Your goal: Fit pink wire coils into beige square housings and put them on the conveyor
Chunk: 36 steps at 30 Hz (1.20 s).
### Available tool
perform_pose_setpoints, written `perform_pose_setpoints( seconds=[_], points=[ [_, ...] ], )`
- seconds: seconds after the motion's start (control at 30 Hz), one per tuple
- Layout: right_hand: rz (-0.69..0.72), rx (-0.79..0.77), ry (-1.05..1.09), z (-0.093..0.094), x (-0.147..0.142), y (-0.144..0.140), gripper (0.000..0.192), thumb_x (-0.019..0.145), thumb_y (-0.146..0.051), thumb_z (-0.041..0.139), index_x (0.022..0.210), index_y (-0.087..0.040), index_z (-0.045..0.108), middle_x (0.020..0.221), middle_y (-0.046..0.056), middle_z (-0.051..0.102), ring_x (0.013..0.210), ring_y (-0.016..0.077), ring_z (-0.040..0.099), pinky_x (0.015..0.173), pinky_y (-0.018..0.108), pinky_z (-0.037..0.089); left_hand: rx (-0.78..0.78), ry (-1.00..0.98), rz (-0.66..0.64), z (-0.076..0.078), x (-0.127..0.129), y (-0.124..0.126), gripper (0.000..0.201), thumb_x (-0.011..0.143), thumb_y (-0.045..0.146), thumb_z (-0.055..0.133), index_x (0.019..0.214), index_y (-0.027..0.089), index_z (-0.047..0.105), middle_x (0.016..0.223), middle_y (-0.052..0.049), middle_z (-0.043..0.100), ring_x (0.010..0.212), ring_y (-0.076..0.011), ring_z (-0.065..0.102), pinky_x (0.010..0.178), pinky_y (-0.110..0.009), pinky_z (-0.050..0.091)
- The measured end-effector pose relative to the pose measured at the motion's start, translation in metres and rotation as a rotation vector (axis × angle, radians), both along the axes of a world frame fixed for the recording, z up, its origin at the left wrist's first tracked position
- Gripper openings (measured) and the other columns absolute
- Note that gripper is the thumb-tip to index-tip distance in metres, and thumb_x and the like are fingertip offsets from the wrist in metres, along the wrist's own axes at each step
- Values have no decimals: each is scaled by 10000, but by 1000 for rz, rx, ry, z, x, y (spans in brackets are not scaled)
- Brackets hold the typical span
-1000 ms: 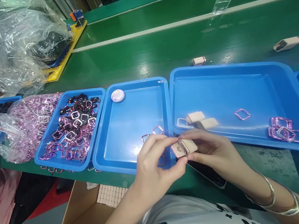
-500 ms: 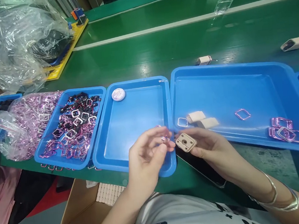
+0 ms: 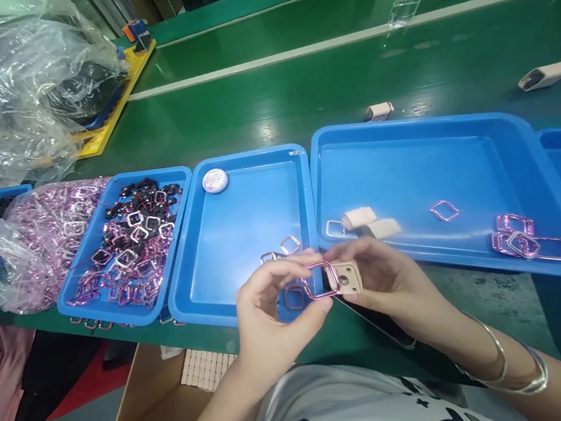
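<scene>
My left hand [image 3: 274, 307] pinches a shiny pink square frame [image 3: 319, 279] between thumb and fingers. The frame's right side meets the end of a beige block [image 3: 347, 277] with several small holes in its face. Closed around that block is my right hand [image 3: 391, 279]; its far side is hidden by the fingers. Just beyond my left hand, in the middle blue tray [image 3: 242, 221], lie a pink frame [image 3: 290, 244], a darker frame [image 3: 294, 298] and a partly covered dark piece. A dark flat phone-like object [image 3: 385, 326] lies below my right hand.
The right blue tray [image 3: 405, 165] holds two beige blocks and several frames. On the left, a blue tray [image 3: 181, 207] contains black parts and pink frames, beside a clear bag of frames [image 3: 55, 239]. Below stands a cardboard box [image 3: 143, 389] of beige blocks. Beige pieces lie on the green surface.
The pink frame in my left hand has come up to the beige block and now touches its end. The block has turned in my right hand. My view has shifted slightly.
</scene>
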State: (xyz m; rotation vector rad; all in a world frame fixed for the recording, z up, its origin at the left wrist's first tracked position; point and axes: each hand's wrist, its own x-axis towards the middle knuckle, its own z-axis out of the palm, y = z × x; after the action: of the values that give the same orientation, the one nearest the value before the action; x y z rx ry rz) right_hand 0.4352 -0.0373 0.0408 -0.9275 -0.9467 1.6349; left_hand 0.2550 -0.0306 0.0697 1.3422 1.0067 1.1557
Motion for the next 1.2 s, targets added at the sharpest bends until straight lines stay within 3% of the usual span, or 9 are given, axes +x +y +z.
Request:
perform_pose_setpoints(
  seconds=[0.13, 0.27, 0.43, 0.57, 0.7, 0.93, 1.07, 1.13, 1.2],
  points=[
    [-22, 75, -47, 0, -1, -2, 201, 771, -206, 748, 927, -274, 639, 1037, 43, 649, 982, 207, 631, 838, 340, 537, -3, 168, -55, 5, 5, -2, 404, 699, 167, 787, 1083, 243, 688, 1095, -54, 715, 1091, -245, 643, 1003, -420, 504],
    [-23, 100, -75, 1, -1, -3, 187, 778, -233, 745, 925, -283, 642, 1025, 36, 660, 988, 204, 632, 844, 335, 539, -35, 217, -131, 8, 5, 2, 338, 717, 190, 779, 1040, 267, 718, 1053, -29, 731, 1177, -246, 588, 1058, -433, 446],
    [-21, 91, -124, 3, -1, -2, 181, 756, -257, 763, 895, -259, 647, 1012, 62, 664, 998, 228, 640, 859, 364, 550, -70, 202, -118, 10, 4, 6, 229, 686, 185, 799, 900, 249, 749, 1164, -71, 671, 1137, -267, 600, 1009, -443, 469],
    [-36, 54, -113, 2, -2, -2, 200, 734, -263, 781, 884, -269, 649, 996, 51, 658, 932, 214, 656, 815, 343, 569, -37, 178, -141, 10, 7, 6, 407, 592, 197, 861, 977, 252, 741, 1072, -68, 702, 1049, -253, 637, 958, -412, 509],
    [-25, 50, -122, 2, -2, -4, 192, 726, -262, 786, 874, -264, 664, 1007, 60, 660, 921, 218, 662, 788, 336, 575, -38, 161, -85, 10, 8, 5, 152, 759, 189, 739, 898, 248, 763, 994, -61, 729, 947, -219, 679, 872, -380, 564],
    [30, -25, -31, 1, -1, -3, 244, 694, -256, 813, 913, -276, 707, 938, 36, 708, 854, 198, 678, 744, 302, 573, -53, 164, -158, 16, -2, 9, 147, 772, 150, 722, 872, 247, 769, 1063, -51, 725, 1022, -231, 675, 914, -365, 562],
    [135, -106, 12, -1, 0, -2, 332, 744, -414, 758, 1043, -276, 713, 1031, 65, 735, 906, 229, 684, 820, 374, 557, -83, 159, -58, 20, -6, 12, 401, 609, 119, 839, 969, 254, 724, 990, -24, 747, 989, -248, 692, 882, -358, 580],
    [164, -133, 3, -2, 0, -2, 355, 772, -455, 719, 1076, -270, 709, 1032, 76, 739, 886, 235, 689, 828, 399, 551, -71, 214, -79, 23, -6, 14, 507, 589, 131, 852, 1050, 263, 689, 977, -19, 749, 977, -256, 696, 880, -374, 580],
    [190, -135, -2, -1, 0, -2, 360, 795, -471, 689, 1091, -268, 709, 929, 68, 751, 802, 223, 691, 797, 394, 556, 21, 320, -156, 26, -6, 15, 446, 644, 155, 823, 1054, 277, 695, 999, -13, 744, 1016, -255, 680, 952, -408, 538]
  ],
)
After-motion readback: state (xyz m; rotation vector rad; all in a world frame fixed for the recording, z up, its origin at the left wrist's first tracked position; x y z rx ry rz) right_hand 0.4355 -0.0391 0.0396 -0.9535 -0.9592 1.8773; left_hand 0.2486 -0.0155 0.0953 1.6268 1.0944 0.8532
